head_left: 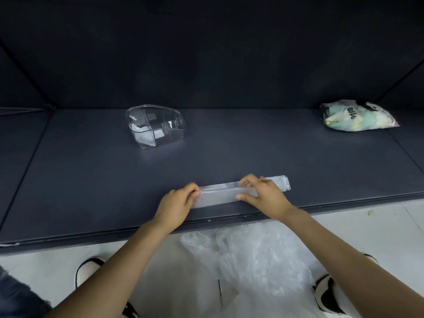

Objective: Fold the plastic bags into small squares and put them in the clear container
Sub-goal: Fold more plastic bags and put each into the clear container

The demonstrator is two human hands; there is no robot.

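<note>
A translucent plastic bag, folded into a long narrow strip, lies near the front edge of the dark table. My left hand pinches the strip's left end. My right hand grips the strip right of its middle, thumb on the near edge and fingers curled over the far edge. The strip's right end sticks out past that hand. The clear container stands at the back left of the table with folded white plastic inside.
A stuffed printed bag lies at the back right of the table. Loose crumpled clear plastic hangs below the table's front edge over my lap. Dark walls close in the table at the back and both sides.
</note>
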